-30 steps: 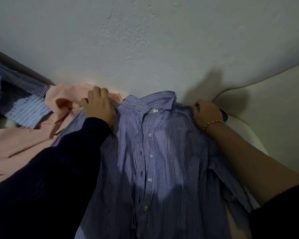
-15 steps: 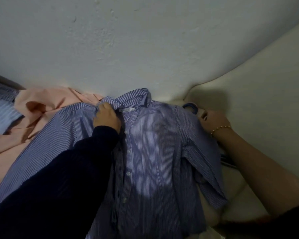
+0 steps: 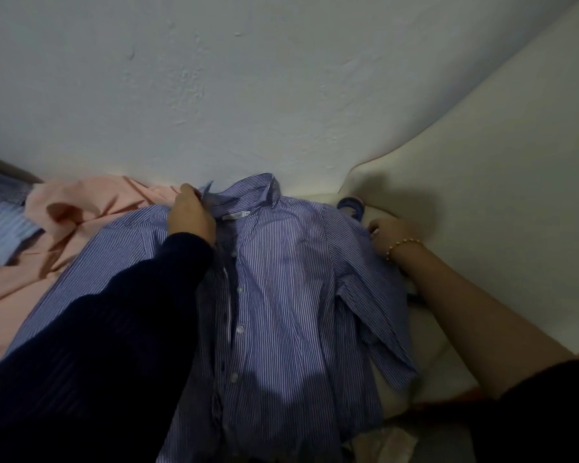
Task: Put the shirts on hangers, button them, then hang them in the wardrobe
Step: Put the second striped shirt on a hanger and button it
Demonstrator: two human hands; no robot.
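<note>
Striped shirt [image 3: 281,295] lies front-up on a cream padded surface, collar toward the wall [image 3: 281,78] and hem toward the person, so its long axis runs straight away from the body. The front is unbuttoned near the top.

The left hand [image 3: 191,218] grips the collar's edge on that side, fingers curled round the cloth and lifting it a little. The right hand [image 3: 386,233] sits at the shirt's far shoulder with fingers curled. Whether it pinches the fabric or something beneath it cannot be told, as the shoulder cloth hides the fingertips.

The blue hanger [image 3: 350,205] shows only its hook, just beyond that shoulder and just beside the right hand. It lies well apart from the left hand, with the collar between them. The right hand is the nearer one, so it would likely bring the hanger sideways toward the neck opening, across the shirt's length, while the left hand holds the collar open.

A pink shirt [image 3: 91,208] lies bunched to the left, touching the striped one.
</note>
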